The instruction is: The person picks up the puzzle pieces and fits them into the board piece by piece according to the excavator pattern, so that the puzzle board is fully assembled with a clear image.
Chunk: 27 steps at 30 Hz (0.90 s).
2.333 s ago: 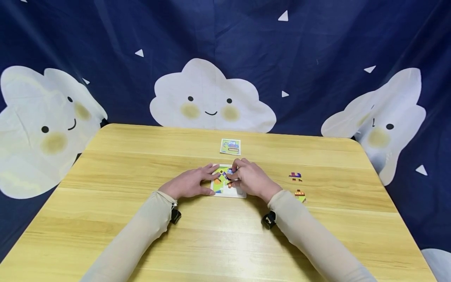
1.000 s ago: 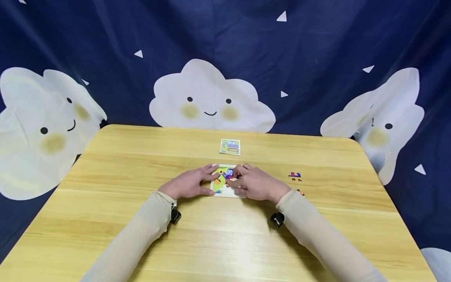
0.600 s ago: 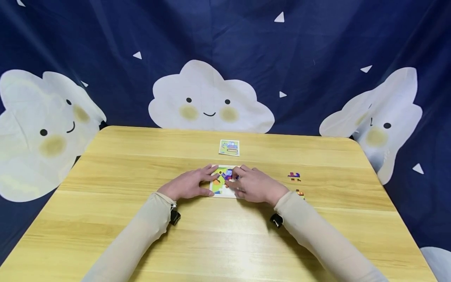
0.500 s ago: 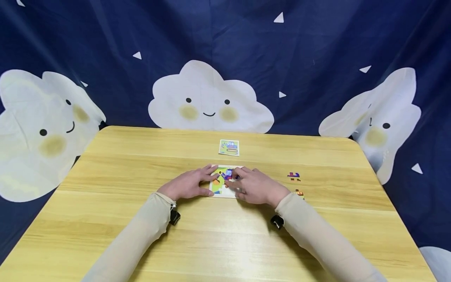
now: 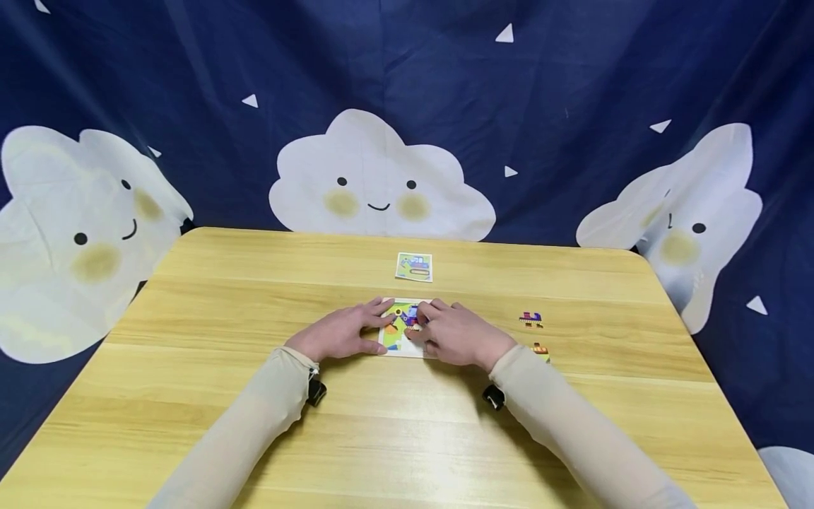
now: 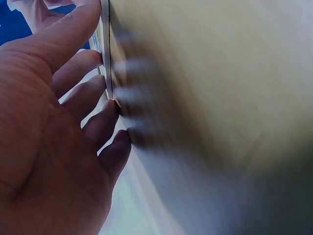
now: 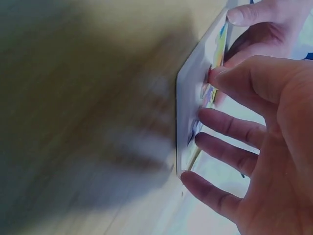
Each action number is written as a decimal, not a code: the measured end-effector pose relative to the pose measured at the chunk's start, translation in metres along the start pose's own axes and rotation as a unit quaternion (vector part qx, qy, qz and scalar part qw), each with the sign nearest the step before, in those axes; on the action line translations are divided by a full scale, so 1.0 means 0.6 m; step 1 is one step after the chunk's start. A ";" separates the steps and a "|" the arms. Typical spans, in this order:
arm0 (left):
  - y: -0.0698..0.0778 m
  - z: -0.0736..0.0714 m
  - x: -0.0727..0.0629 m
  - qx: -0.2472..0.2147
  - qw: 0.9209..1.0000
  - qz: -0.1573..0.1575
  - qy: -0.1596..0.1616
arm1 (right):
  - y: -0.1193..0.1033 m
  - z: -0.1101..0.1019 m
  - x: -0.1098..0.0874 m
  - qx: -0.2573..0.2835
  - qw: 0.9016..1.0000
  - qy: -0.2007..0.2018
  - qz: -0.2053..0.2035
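In the head view a white-rimmed jigsaw board (image 5: 413,355) lies mid-table, its left part showing a green and yellow picture. My left hand (image 5: 340,331) rests at the board's left edge with fingers spread, and the left wrist view shows the fingertips along that edge. Over the board's right half, my right hand (image 5: 467,334) pinches a blue and red puzzle piece (image 5: 412,324) between thumb and fingers, low over the board. In the right wrist view the thumb touches the piece's reddish end, while the little finger (image 7: 208,193) reaches the board's rim. The hand hides much of the piece.
A small picture card (image 5: 414,267) of a blue digger lies behind the board. Two loose puzzle pieces lie to the right: a purple-red one (image 5: 531,319) and an orange and green one (image 5: 540,351), partly behind the right sleeve. A dark cloud-print curtain (image 5: 381,56) hangs behind the table.
My right hand has shifted a little toward me since the first frame, then slightly left, and the piece has moved slightly under its fingers. My left hand has stayed at the board's edge.
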<state>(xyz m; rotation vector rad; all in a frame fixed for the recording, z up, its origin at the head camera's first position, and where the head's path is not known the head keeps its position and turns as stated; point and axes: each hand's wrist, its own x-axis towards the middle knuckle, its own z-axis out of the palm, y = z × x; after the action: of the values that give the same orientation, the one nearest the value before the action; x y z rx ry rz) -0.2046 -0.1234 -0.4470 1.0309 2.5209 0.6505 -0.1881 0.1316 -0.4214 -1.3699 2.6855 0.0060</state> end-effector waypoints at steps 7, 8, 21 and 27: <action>-0.003 0.002 0.000 0.003 1.000 -0.004 0.002 | 0.007 0.005 -0.002 0.049 0.999 -0.005 0.004; -0.003 0.003 0.000 0.003 1.000 -0.005 0.002 | 0.010 0.007 -0.003 0.064 0.998 -0.003 0.007; 0.000 0.001 -0.003 0.006 1.000 -0.002 -0.001 | 0.030 -0.004 -0.042 0.198 0.974 0.069 0.090; 0.000 0.001 -0.002 0.005 1.000 -0.004 -0.005 | 0.054 -0.015 -0.090 0.224 0.957 0.064 0.170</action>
<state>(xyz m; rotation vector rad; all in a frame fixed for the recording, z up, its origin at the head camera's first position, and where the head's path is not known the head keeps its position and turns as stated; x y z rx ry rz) -0.2035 -0.1242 -0.4475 1.0246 2.5209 0.6297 -0.1839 0.1937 -0.4079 -0.7923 2.7485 -0.6351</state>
